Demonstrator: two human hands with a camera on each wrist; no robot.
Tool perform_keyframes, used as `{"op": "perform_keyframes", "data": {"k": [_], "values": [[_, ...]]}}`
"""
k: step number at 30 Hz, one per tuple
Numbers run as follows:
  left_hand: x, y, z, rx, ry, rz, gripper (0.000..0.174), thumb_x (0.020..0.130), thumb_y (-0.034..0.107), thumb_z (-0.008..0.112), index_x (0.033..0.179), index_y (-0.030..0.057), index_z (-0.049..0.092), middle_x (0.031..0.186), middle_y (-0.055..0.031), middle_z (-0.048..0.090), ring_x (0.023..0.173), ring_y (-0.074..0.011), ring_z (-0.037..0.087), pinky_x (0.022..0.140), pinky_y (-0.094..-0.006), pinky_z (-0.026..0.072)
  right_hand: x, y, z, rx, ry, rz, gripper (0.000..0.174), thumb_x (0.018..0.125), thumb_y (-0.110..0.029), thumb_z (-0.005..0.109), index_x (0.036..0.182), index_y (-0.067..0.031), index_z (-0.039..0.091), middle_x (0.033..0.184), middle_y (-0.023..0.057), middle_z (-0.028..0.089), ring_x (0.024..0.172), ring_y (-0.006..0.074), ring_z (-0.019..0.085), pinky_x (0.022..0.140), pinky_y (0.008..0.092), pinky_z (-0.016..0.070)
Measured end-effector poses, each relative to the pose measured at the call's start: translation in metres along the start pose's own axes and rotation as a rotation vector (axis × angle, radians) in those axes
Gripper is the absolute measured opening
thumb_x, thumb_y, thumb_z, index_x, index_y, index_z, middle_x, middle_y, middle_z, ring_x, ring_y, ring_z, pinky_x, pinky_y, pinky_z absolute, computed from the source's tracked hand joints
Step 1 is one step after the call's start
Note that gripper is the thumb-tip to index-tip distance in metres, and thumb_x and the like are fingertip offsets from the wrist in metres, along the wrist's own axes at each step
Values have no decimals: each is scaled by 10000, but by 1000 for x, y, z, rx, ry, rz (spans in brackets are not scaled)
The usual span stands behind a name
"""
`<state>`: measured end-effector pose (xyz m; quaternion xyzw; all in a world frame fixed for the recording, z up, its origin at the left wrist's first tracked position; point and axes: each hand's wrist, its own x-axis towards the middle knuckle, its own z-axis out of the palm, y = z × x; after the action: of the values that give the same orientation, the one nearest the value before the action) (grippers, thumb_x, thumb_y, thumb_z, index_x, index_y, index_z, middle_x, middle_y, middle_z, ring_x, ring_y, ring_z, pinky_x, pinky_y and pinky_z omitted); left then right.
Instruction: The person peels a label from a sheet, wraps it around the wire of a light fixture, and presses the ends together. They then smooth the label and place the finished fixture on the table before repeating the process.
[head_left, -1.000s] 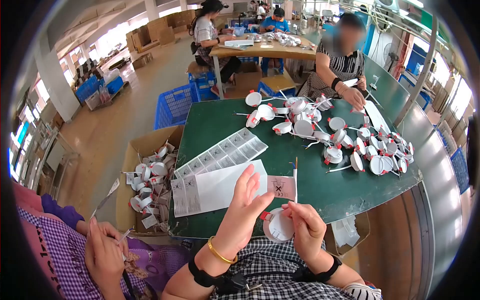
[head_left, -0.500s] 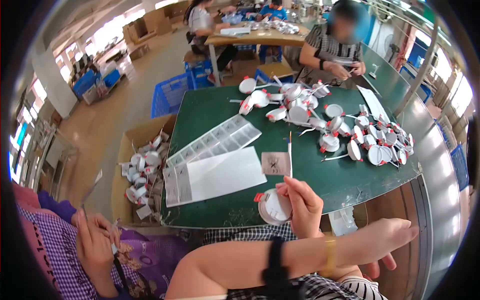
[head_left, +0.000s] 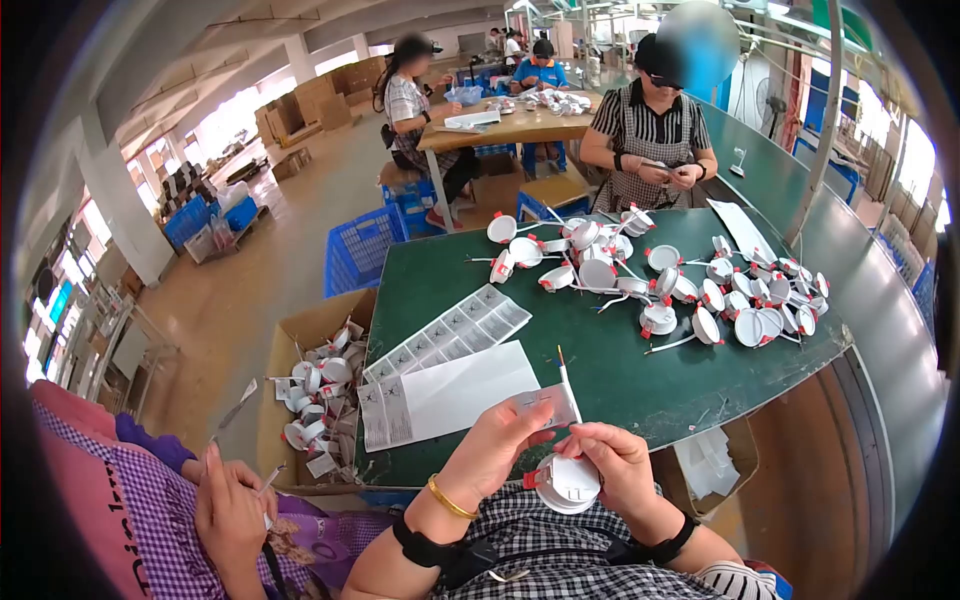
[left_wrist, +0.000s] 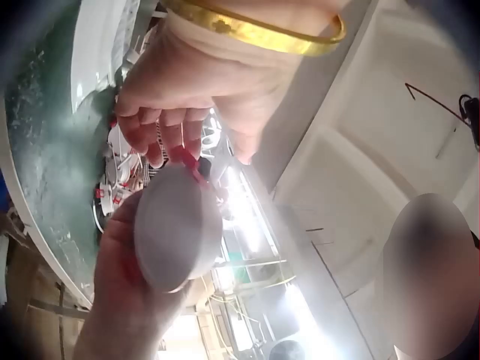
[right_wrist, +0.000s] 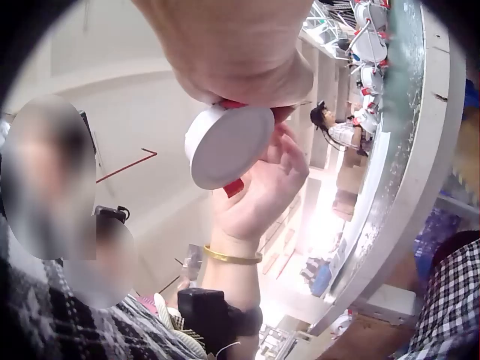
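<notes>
Sitting white lamp in right hand grip, left hand touching rim.

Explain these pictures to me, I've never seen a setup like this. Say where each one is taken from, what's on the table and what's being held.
There is no machine here: a person works with bare hands and wears three cameras. The wide picture comes from the head, looking down on a green table. The other two come from the wrists, so they look close and tilted. On the table lie a pile of white fittings with red clips, and label sheets. The right hand holds one round white fitting. The left hand pinches at its red clip.
</notes>
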<state>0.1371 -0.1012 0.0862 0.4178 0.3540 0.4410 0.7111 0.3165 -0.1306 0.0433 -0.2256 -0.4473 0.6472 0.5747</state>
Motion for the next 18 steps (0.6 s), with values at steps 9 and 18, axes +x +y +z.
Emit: {"op": "perform_keyframes", "data": {"k": [9, 18], "values": [[1, -6, -3, -56, 62, 3, 278, 866, 210, 683, 1027, -10, 629, 963, -42, 635, 883, -110, 601, 798, -235, 483, -7, 3, 2, -184, 22, -92, 222, 929, 55, 470, 1091, 34, 621, 944, 119, 640, 939, 212, 634, 863, 317, 512], [13, 8, -9, -15, -61, -92, 266, 883, 118, 631, 1096, -35, 589, 997, -65, 626, 920, -129, 597, 848, -269, 479, -9, 6, -4, -248, -62, -89, 192, 938, 32, 476, 1097, 34, 585, 940, 123, 636, 927, 196, 633, 854, 312, 512]]}}
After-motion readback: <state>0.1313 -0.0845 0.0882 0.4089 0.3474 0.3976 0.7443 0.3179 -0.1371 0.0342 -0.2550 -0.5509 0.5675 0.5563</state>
